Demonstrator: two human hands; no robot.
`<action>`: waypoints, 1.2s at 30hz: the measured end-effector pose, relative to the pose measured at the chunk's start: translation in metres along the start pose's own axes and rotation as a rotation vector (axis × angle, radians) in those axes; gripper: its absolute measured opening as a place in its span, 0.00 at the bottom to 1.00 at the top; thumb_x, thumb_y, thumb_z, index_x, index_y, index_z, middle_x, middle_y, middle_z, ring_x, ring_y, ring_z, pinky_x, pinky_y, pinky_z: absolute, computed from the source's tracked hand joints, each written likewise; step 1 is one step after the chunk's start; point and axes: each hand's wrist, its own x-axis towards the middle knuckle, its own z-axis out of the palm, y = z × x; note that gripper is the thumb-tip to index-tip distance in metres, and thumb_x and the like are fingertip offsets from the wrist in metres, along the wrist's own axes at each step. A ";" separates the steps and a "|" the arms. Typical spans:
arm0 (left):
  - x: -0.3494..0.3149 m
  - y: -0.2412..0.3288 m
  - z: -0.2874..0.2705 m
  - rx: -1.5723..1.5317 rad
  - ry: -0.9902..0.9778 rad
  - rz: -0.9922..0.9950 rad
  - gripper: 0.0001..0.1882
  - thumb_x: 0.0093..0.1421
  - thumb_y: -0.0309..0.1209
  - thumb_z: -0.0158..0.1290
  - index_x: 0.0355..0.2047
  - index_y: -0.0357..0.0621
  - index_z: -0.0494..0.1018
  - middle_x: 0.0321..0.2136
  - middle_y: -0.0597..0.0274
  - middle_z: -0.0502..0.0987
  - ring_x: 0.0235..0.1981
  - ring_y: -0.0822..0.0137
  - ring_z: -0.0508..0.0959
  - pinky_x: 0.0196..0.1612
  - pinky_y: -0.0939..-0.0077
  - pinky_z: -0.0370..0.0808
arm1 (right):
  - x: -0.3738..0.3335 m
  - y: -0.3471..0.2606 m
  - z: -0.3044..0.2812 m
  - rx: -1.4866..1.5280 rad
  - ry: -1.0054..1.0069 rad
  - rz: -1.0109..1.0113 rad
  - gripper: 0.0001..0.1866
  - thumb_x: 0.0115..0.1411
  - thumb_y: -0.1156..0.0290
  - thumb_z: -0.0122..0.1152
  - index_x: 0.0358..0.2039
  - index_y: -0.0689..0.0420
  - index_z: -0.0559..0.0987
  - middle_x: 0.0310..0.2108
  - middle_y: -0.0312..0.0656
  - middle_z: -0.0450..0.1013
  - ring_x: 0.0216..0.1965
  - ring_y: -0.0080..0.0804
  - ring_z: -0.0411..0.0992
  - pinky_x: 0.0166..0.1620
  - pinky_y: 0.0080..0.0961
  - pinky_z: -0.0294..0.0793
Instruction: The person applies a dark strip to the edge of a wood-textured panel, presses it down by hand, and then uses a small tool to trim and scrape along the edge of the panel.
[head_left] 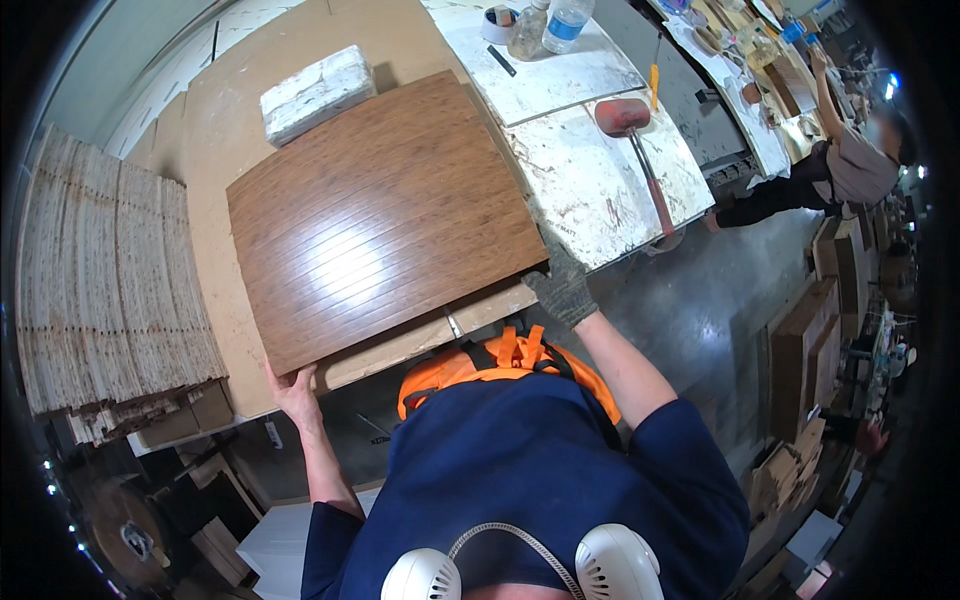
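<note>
A brown wood-grain panel (400,190) with grooves across it lies in front of me on a cardboard-covered table (215,235). Its near edge sits slightly above the cardboard, with a dark gap beneath. My left hand (295,393), bare, grips the near left corner, with part of the fingers hidden by the panel. At the near right corner my right hand (562,285), in a dark grey knit glove, is closed on the edge. Behind the panel rests a white block (318,94), wrapped or smeared, close to its far edge.
Thin boards (110,270) are stacked high at left. A red-headed mallet (625,118) lies on the stained white surface at right. Beyond are a yellow-handled tool (655,88), a water bottle (567,25) and a tape roll (497,25). Another person (850,165) stands at far right.
</note>
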 end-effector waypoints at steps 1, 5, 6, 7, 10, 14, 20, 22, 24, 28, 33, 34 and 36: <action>0.000 0.000 0.000 0.013 -0.001 0.007 0.40 0.44 0.10 0.58 0.59 0.40 0.59 0.51 0.59 0.70 0.51 0.65 0.70 0.52 0.71 0.70 | 0.000 0.000 -0.001 -0.002 0.006 -0.010 0.42 0.47 0.72 0.65 0.63 0.58 0.56 0.55 0.57 0.63 0.56 0.49 0.63 0.57 0.34 0.63; 0.001 -0.004 -0.002 0.033 -0.002 0.017 0.41 0.43 0.10 0.59 0.59 0.40 0.60 0.51 0.59 0.70 0.50 0.65 0.71 0.51 0.71 0.71 | 0.002 0.007 0.001 -0.015 0.006 -0.038 0.42 0.46 0.73 0.66 0.62 0.58 0.58 0.55 0.57 0.64 0.56 0.49 0.63 0.58 0.35 0.63; 0.001 -0.004 -0.002 0.031 -0.004 0.015 0.41 0.43 0.10 0.59 0.59 0.40 0.59 0.51 0.59 0.70 0.50 0.65 0.71 0.50 0.71 0.71 | 0.002 0.008 0.002 -0.017 0.022 -0.061 0.42 0.46 0.72 0.66 0.62 0.58 0.58 0.55 0.56 0.64 0.56 0.49 0.63 0.57 0.35 0.63; 0.001 -0.005 -0.001 0.022 -0.008 0.022 0.41 0.43 0.10 0.59 0.59 0.40 0.59 0.51 0.59 0.70 0.50 0.65 0.71 0.50 0.71 0.71 | 0.001 0.010 0.003 -0.018 0.037 -0.083 0.43 0.46 0.72 0.66 0.62 0.58 0.58 0.55 0.56 0.64 0.56 0.49 0.63 0.57 0.35 0.63; 0.001 -0.003 0.001 0.022 -0.007 0.022 0.42 0.42 0.10 0.60 0.59 0.41 0.59 0.51 0.59 0.70 0.50 0.65 0.71 0.50 0.71 0.71 | 0.000 0.010 0.003 -0.031 0.073 -0.135 0.43 0.45 0.72 0.67 0.62 0.58 0.58 0.54 0.55 0.65 0.56 0.48 0.64 0.57 0.35 0.64; -0.001 0.002 0.004 0.040 0.006 -0.007 0.43 0.42 0.11 0.60 0.60 0.41 0.58 0.51 0.60 0.70 0.50 0.65 0.70 0.51 0.71 0.71 | -0.001 0.003 0.001 0.015 0.081 -0.123 0.43 0.44 0.72 0.68 0.62 0.58 0.59 0.54 0.54 0.65 0.55 0.47 0.64 0.56 0.34 0.66; -0.001 0.003 0.004 0.032 -0.003 -0.007 0.43 0.42 0.11 0.60 0.60 0.41 0.58 0.51 0.60 0.70 0.50 0.65 0.70 0.52 0.71 0.70 | 0.000 0.004 -0.002 0.073 0.096 -0.193 0.43 0.43 0.71 0.69 0.61 0.57 0.61 0.54 0.54 0.66 0.55 0.46 0.65 0.56 0.33 0.66; 0.000 0.001 0.003 0.028 -0.004 -0.005 0.43 0.42 0.11 0.60 0.60 0.41 0.58 0.51 0.60 0.70 0.51 0.65 0.70 0.53 0.71 0.69 | 0.001 0.008 0.000 0.030 0.110 -0.195 0.43 0.43 0.70 0.70 0.60 0.57 0.62 0.54 0.54 0.66 0.55 0.46 0.65 0.56 0.33 0.65; 0.001 -0.001 0.002 0.035 0.004 0.002 0.43 0.41 0.11 0.60 0.60 0.41 0.58 0.51 0.60 0.70 0.51 0.65 0.70 0.54 0.71 0.68 | 0.002 0.012 0.002 0.022 0.112 -0.187 0.43 0.43 0.69 0.70 0.60 0.57 0.62 0.53 0.54 0.66 0.55 0.47 0.65 0.56 0.34 0.65; 0.000 -0.002 0.003 0.050 0.026 -0.018 0.44 0.41 0.10 0.60 0.60 0.41 0.58 0.51 0.60 0.69 0.51 0.65 0.69 0.55 0.71 0.66 | 0.003 0.015 0.005 0.057 0.080 -0.131 0.43 0.42 0.69 0.70 0.60 0.57 0.62 0.53 0.54 0.66 0.54 0.47 0.65 0.56 0.35 0.65; 0.000 -0.003 0.002 0.031 0.029 -0.018 0.45 0.40 0.10 0.60 0.60 0.41 0.58 0.52 0.60 0.69 0.52 0.65 0.68 0.55 0.71 0.65 | 0.004 0.012 0.004 0.035 0.085 -0.146 0.43 0.42 0.70 0.70 0.60 0.57 0.62 0.53 0.54 0.66 0.54 0.46 0.65 0.56 0.34 0.65; -0.001 -0.002 0.003 0.032 0.035 -0.026 0.45 0.40 0.10 0.60 0.61 0.41 0.57 0.52 0.60 0.68 0.52 0.65 0.68 0.55 0.71 0.65 | 0.003 0.012 0.004 0.042 0.084 -0.148 0.43 0.42 0.70 0.70 0.60 0.57 0.62 0.54 0.53 0.65 0.54 0.45 0.65 0.56 0.34 0.65; -0.002 0.000 0.005 0.035 0.047 -0.041 0.46 0.40 0.10 0.60 0.61 0.41 0.56 0.52 0.60 0.68 0.53 0.65 0.68 0.55 0.71 0.65 | 0.003 0.008 0.001 0.098 0.058 -0.147 0.43 0.43 0.71 0.70 0.60 0.58 0.61 0.55 0.52 0.65 0.55 0.42 0.65 0.57 0.33 0.65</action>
